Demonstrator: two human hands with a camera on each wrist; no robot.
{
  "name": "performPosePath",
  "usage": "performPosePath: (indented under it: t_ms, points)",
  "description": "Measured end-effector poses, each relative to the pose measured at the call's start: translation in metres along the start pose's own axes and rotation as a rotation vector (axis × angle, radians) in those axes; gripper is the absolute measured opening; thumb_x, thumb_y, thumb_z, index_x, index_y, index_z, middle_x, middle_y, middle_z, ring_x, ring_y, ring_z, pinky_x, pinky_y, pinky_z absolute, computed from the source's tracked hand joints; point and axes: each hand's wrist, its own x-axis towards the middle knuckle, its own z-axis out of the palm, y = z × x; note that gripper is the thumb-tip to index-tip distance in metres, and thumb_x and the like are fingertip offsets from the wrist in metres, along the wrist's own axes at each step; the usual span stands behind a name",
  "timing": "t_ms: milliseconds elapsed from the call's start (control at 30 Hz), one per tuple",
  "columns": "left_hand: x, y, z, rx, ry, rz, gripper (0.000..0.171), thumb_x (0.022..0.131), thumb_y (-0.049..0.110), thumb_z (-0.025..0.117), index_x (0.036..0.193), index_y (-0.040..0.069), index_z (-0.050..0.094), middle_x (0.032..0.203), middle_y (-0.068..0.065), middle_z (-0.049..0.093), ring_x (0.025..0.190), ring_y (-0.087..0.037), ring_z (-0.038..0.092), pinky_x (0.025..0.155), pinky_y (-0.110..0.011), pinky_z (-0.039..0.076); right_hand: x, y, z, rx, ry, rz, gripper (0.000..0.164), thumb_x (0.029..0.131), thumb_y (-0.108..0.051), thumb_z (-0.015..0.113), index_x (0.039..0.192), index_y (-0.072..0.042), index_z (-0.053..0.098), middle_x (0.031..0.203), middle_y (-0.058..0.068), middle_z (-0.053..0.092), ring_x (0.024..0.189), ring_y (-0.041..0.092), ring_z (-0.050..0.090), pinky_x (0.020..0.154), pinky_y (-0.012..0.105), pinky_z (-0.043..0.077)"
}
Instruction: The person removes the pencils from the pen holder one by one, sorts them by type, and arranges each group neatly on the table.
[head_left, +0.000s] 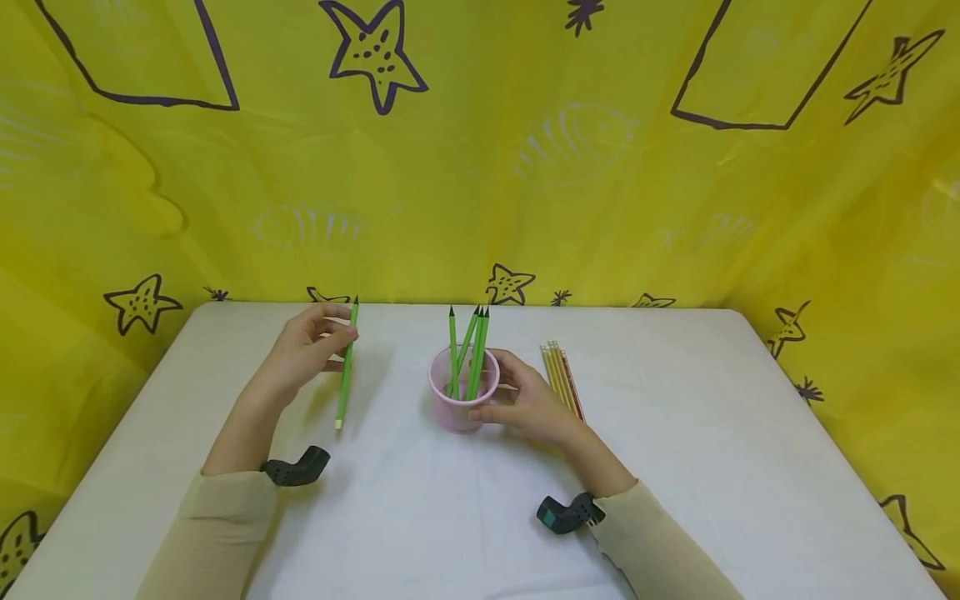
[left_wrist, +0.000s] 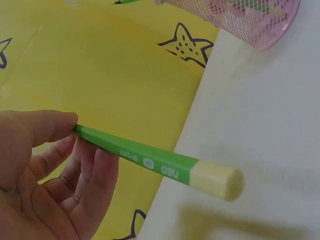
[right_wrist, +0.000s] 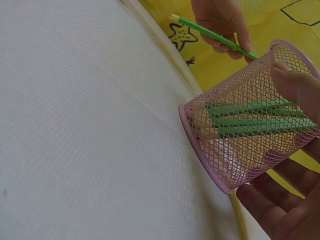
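Between thumb and fingers, my left hand pinches a green pencil, its dark tip up and its pale yellow end down, above the left part of the table. The left wrist view shows that pale end close up. A pink mesh pencil cup is at the middle, with several green pencils inside, tips upward. My right hand grips the cup from its right side, thumb at the front and fingers round the back.
Several yellow pencils and a red one lie together as a bundle right of the cup, partly behind the right hand. The table has a white cover. A yellow cloth with drawn starfish hangs behind it. Each wrist wears a dark camera.
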Motion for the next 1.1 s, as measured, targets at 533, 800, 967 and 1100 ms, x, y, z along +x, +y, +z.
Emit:
performPosePath:
  t_ms: [533,800,967,1100]
  points:
    - [0.008,-0.021,0.001,0.039,-0.031,-0.053,0.045,0.101,0.023,0.058,0.138,0.0,0.045,0.12,-0.025,0.055,0.09,-0.029,0.065,0.075,-0.032,0.06,0.001,0.0,0.0,0.02,-0.004,-0.01,0.079,0.076,0.001,0.083,0.145,-0.005,0.044,0.142,0.014,0.053,0.129,0.033,0.054,0.108,0.047,0.047]
    - [0.01,-0.029,-0.001,0.07,-0.033,-0.06,0.046,0.101,0.024,0.058,0.139,0.0,0.046,0.12,-0.027,0.056,0.088,-0.029,0.065,0.073,-0.033,0.061,0.002,-0.002,0.0,0.01,-0.008,-0.002,0.08,0.076,0.0,0.083,0.145,-0.004,0.043,0.141,0.014,0.053,0.127,0.033,0.055,0.108,0.046,0.047]
    - [0.011,-0.033,-0.001,0.077,-0.032,-0.074,0.047,0.101,0.023,0.059,0.139,-0.002,0.046,0.121,-0.027,0.056,0.085,-0.027,0.063,0.072,-0.032,0.061,0.001,-0.001,0.0,0.019,-0.01,0.003,0.079,0.076,0.0,0.083,0.145,-0.005,0.044,0.14,0.013,0.054,0.127,0.032,0.055,0.108,0.046,0.047]
    - [0.011,-0.035,-0.001,0.085,-0.031,-0.086,0.046,0.101,0.021,0.059,0.138,-0.003,0.046,0.12,-0.026,0.056,0.084,-0.025,0.061,0.07,-0.031,0.061,0.001,0.001,0.0,0.021,-0.009,0.008,0.08,0.076,-0.001,0.083,0.145,-0.005,0.044,0.14,0.013,0.054,0.127,0.032,0.055,0.108,0.045,0.047]
